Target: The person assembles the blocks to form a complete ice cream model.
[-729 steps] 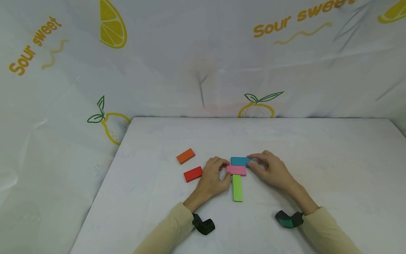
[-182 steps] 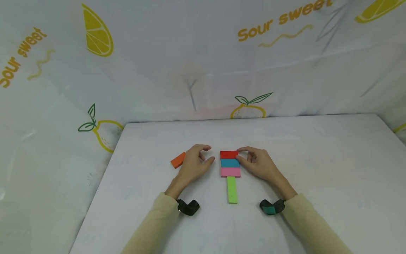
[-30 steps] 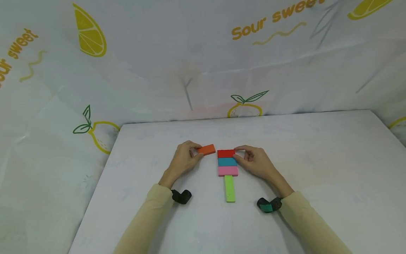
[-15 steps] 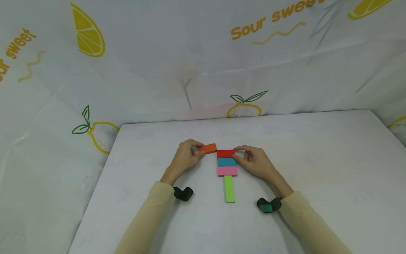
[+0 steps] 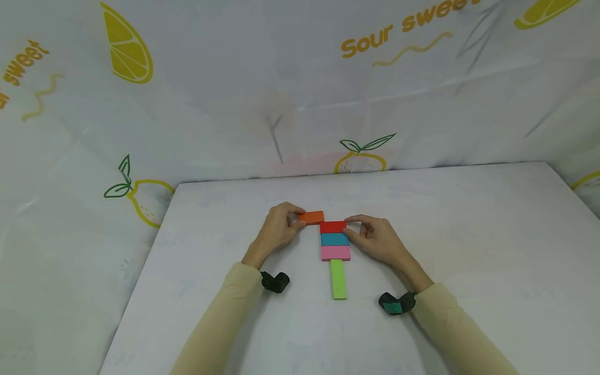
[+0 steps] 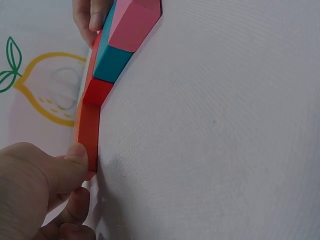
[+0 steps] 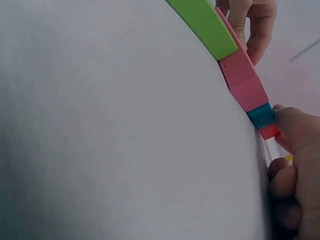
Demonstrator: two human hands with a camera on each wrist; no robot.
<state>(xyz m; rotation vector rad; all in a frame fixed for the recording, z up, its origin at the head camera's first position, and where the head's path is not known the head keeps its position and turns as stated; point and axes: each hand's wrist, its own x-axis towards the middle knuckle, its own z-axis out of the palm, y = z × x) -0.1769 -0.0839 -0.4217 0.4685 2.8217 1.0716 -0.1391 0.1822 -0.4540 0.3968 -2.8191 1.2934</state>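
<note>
Between thumb and fingers my left hand (image 5: 276, 229) pinches the left end of an orange block (image 5: 313, 217). The block's right end sits at the upper left corner of a red block (image 5: 333, 227). Below the red one, a blue block (image 5: 335, 239) and a pink block (image 5: 335, 253) lie edge to edge. A green block (image 5: 338, 279) extends down from the pink one like a stem. My right hand (image 5: 377, 237) holds the right end of the red block with thumb and index finger; in the right wrist view its thumb (image 7: 287, 117) is beside the blue and red blocks.
The blocks lie on a white-covered table (image 5: 445, 234). Behind it hangs a white sheet (image 5: 225, 104) printed with lemons and lettering. A dark wrist camera (image 5: 275, 282) is on the left wrist, another dark wrist camera (image 5: 397, 303) on the right.
Over the last second my left hand has moved the orange block rightward and straightened it, up to the red block's corner. Earlier, the red block joined the blue one. My right hand has stayed put lately.
</note>
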